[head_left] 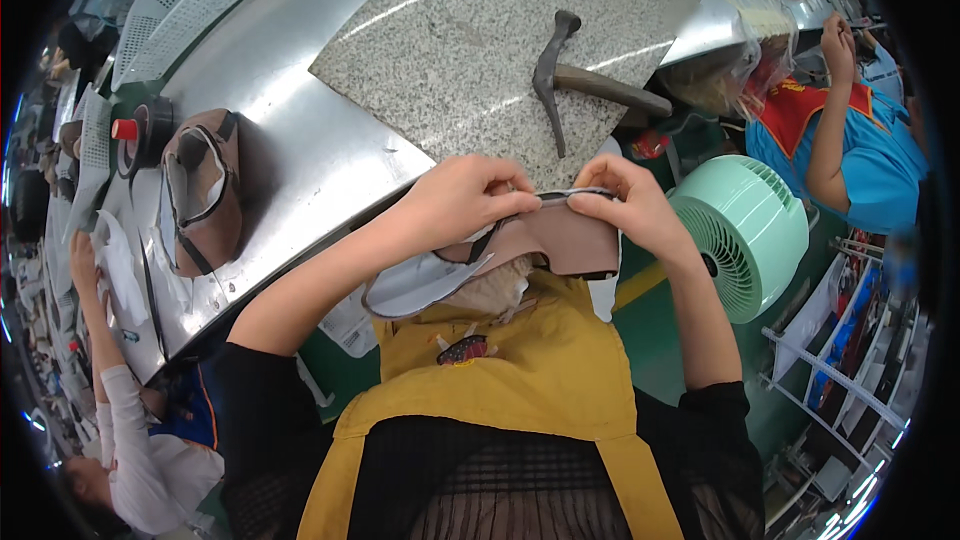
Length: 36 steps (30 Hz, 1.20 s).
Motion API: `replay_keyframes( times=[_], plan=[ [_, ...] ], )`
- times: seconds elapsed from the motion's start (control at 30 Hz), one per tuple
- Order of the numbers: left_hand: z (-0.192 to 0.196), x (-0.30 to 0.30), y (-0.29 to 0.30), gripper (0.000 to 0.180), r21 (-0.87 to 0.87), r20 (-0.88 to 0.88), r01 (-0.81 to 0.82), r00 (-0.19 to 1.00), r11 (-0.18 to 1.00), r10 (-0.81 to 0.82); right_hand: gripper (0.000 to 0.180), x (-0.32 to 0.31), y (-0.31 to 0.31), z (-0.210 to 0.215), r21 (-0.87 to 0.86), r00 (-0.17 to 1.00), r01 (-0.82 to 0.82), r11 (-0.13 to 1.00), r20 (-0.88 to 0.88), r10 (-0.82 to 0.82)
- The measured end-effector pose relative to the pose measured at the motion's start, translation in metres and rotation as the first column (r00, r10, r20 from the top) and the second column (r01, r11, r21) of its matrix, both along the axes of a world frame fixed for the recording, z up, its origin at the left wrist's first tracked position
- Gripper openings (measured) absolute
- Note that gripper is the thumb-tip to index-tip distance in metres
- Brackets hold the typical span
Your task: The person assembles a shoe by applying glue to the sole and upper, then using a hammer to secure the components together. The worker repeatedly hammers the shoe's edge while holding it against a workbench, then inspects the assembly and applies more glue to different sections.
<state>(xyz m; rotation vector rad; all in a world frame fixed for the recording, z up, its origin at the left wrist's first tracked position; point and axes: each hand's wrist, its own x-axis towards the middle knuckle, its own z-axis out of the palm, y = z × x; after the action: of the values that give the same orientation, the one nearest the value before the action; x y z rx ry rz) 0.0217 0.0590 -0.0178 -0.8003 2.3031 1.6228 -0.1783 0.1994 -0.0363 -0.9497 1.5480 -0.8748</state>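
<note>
Yellow fabric apron, with a small dark patterned patch: nearest item, on the wearer's front, below both hands.

Soft, curved brown piece with pale grey lining and dark edging: one, held up between the two hands and hanging in front of the apron.

Left hand: thumb and fingers closed in a pinch on the piece's upper edge.

Right hand: thumb and forefinger nipped together on the same edge, just beside the left; other fingers curled.

Mint-green round fan with slatted grille: one, to the right of the right hand.

Speckled grey granite slab: one, directly beyond the hands, lying on a shiny silver metal table.

Hammer with slender dark metal head and wooden handle: one, flat on the slab beyond the hands, handle pointing right.

Second brown piece with pale lining: one, standing on the table, well left of the left hand.

Black roll: beyond that second piece.

White perforated plastic basket: far left, beyond the hands.

Co-worker in blue and red clothing: far right of the right hand.
</note>
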Motion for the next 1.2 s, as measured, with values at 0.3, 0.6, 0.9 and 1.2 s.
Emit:
replay_keyframes(
  times=[0.3, 0.6, 0.9, 1.2],
  plan=[
    [-0.022, -0.002, 0.022, 0.010, -0.453, -0.310, -0.182, 0.950, 0.873, 0.038, 0.022, 0.009, -0.007, 0.016, -0.272, 0.672, -0.170, 0.947, -0.735, -0.091],
    [-0.018, -0.006, 0.022, 0.017, -0.477, -0.362, -0.166, 0.932, 0.863, -0.020, 0.033, -0.034, -0.087, -0.008, -0.357, 0.379, -0.415, 0.837, -0.904, -0.197],
    [-0.029, -0.004, 0.021, 0.022, -0.555, -0.437, -0.195, 0.895, 0.809, -0.084, 0.018, -0.010, -0.023, 0.058, -0.124, 0.866, -0.134, 0.983, -0.497, 0.056],
    [-0.029, -0.003, 0.017, 0.035, -0.775, -0.384, -0.095, 0.855, 0.624, -0.347, 0.024, 0.013, 0.011, 0.063, -0.115, 0.854, -0.194, 0.974, -0.508, 0.110]
  ],
)
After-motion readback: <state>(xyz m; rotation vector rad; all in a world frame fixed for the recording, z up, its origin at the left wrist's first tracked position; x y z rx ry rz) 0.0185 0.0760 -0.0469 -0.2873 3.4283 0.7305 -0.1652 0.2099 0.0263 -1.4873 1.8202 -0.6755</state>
